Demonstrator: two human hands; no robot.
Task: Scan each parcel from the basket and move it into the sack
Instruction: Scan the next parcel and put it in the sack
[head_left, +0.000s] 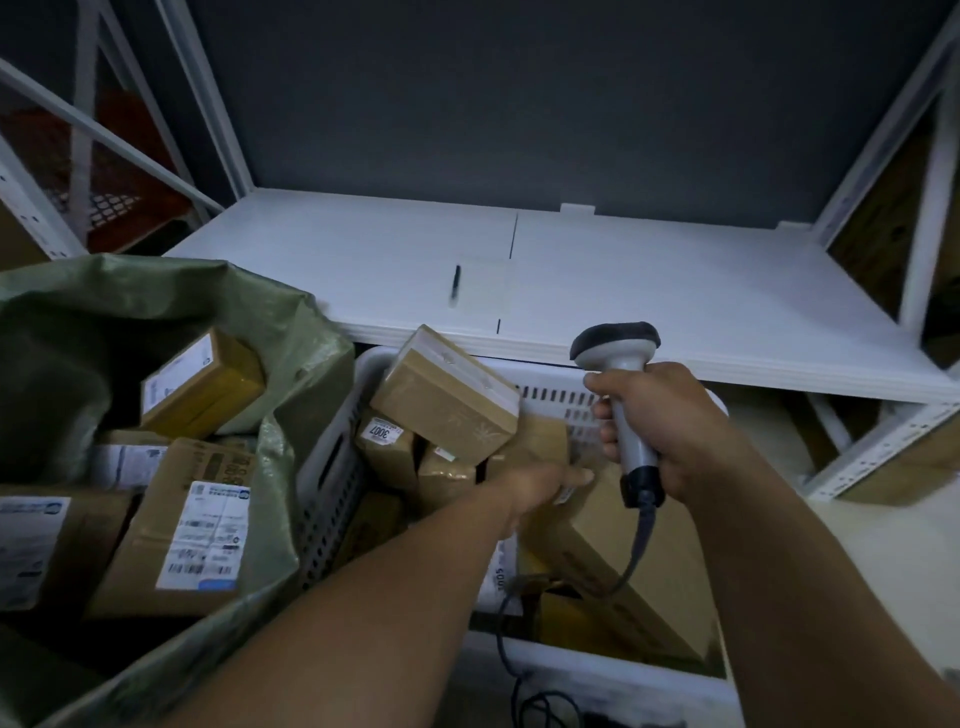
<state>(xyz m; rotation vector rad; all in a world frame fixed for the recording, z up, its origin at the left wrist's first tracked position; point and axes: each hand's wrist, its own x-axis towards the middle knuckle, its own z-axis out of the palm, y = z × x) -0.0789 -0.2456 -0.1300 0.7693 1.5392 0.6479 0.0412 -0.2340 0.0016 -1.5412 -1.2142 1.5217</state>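
A white slotted basket (332, 483) in the middle holds several brown cardboard parcels. One taped parcel (447, 397) lies tilted on top at the back, and a large flat parcel (618, 545) leans at the right. My left hand (545, 486) reaches down into the basket among the parcels; its fingers are mostly hidden, so its hold is unclear. My right hand (660, 421) grips a grey corded barcode scanner (621, 384) above the basket's right side. The green woven sack (291, 364) stands open at the left with several labelled parcels (197, 535) inside.
A white shelf board (649, 291) runs behind the basket, with a black pen (456, 283) lying on it. White metal rack posts stand on both sides. The scanner's cable (519, 691) trails over the basket's front rim.
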